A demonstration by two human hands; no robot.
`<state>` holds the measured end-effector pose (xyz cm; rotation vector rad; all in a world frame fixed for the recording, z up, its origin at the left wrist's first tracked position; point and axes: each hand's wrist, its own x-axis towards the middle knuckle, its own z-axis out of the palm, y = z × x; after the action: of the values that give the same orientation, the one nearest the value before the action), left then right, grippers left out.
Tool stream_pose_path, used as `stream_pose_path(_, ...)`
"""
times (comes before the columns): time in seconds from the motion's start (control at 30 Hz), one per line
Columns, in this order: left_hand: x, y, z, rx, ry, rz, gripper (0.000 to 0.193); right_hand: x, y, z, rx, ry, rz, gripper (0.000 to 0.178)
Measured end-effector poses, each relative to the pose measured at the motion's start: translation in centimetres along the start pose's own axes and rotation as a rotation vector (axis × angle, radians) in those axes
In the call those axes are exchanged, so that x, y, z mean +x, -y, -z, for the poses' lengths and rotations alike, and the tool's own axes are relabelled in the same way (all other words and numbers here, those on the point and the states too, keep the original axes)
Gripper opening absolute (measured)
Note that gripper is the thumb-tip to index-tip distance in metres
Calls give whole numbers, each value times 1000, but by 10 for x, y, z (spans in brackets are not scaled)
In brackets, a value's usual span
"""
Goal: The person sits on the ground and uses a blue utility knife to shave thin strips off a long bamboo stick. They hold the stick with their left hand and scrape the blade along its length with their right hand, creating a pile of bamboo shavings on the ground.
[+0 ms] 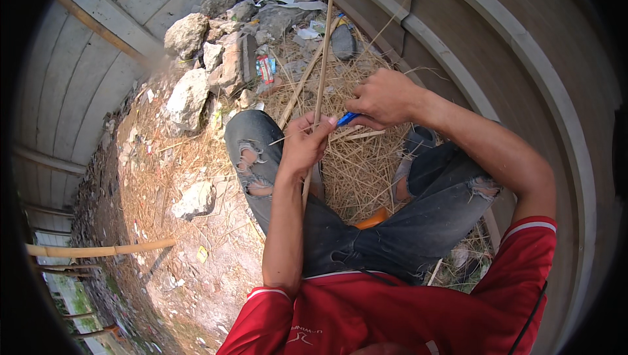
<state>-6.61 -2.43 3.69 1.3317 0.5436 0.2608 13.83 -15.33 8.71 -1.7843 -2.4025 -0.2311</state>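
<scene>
A long thin wooden stick [325, 54] stands tilted between my legs, its top running out of the upper edge. My left hand [303, 144] is closed around it, thumb pointing right. Close by, my right hand [387, 98] grips a small blue tool [348, 119], whose tip meets the stick beside my left thumb. My fingers cover much of the tool, so its exact kind is hard to make out. Beneath both hands lies a heap of dry straw and thin shavings [360, 175].
Large rocks [190, 100] and litter lie at the back left. An orange object [371, 218] rests between my thighs. Corrugated sheeting [510, 47] curves close on my right. A bamboo pole [104, 249] juts in from the left, and a lone stone [195, 200] sits left of my leg.
</scene>
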Motion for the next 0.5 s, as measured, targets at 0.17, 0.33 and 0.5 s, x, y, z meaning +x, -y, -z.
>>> stream_pose_path(0.17,8,11,-1,48,-93,-180,17,4,3,0,47,27,-93,31)
stream_pose_path(0.33,3,6,31,-28,-240,-210,17,-18,-28,20,-5,269,-262,29)
stream_pose_path(0.5,7,4,32,92,-292,-118,34,-21,-30,40,65,95,-256,30)
